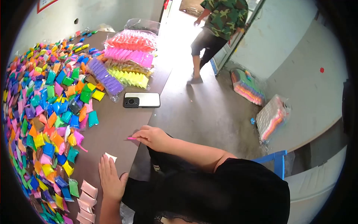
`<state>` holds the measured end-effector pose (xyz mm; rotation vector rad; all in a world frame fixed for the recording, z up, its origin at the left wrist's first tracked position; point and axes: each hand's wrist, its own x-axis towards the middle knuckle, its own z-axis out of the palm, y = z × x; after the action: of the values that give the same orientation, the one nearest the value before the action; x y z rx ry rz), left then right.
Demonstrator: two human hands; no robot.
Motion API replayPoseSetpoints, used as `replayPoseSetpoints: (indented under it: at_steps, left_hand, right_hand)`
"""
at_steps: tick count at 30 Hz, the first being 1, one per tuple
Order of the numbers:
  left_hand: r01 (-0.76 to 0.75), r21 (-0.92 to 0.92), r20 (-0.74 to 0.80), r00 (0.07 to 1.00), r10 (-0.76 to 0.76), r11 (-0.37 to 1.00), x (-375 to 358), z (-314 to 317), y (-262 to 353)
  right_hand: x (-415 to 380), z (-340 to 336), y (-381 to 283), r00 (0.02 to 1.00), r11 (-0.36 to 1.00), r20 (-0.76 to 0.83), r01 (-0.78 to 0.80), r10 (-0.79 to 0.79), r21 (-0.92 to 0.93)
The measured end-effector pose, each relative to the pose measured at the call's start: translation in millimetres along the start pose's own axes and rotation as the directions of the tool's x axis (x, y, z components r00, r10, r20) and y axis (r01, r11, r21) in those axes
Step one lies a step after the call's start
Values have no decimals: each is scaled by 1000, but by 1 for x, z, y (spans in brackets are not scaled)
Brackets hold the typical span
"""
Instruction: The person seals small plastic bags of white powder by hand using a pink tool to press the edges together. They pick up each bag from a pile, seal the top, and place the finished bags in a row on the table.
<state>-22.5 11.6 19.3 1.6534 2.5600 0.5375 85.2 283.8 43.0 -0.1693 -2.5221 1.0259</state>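
My left hand (111,180) lies flat on the table, fingers stretched out, with the fingertips over a small white packet (110,156). Only the packet's upper end shows past the fingers. At the table's right edge, my right hand (153,138) pinches a thin pink piece (131,138) whose kind I cannot make out. Below the left hand is an overlapping row of pale pink packets (88,189). A large heap of small packets in many colours (56,115) covers the left side of the table.
A phone (141,100) lies near the table's right edge. Beyond it are clear bags of sorted packets (130,46). A person in a camouflage top (225,16) is by the bright doorway. Bagged bundles (272,117) lie on the floor at right, near a blue chair frame (279,162).
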Motion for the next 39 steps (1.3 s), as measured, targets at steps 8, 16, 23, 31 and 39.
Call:
replayPoseSetpoints:
  at_steps: [8,16,23,31,39]
  left_hand:
    - [73,-57,77,995,-68,996,-8,-7,-10]
    - [74,21,31,997,-74,997,-11,1,-7]
    - [57,22,-81,995,-55,998,-12,4,-12]
    - [51,-87,-45,998,-55,995,-11,1,-14]
    - [-66,27,-178,982,70,997,-16,39,-34]
  right_hand:
    - [21,31,-19,994,998,94,-64,62,18]
    - [28,74,5,997,999,75,6,-9,46]
    - [45,59,5,963,976,257,-129,82,173]
    - [71,44,18,824,896,560,-311,87,317]
    - [85,35,15,545,657,774,-717,322,232]
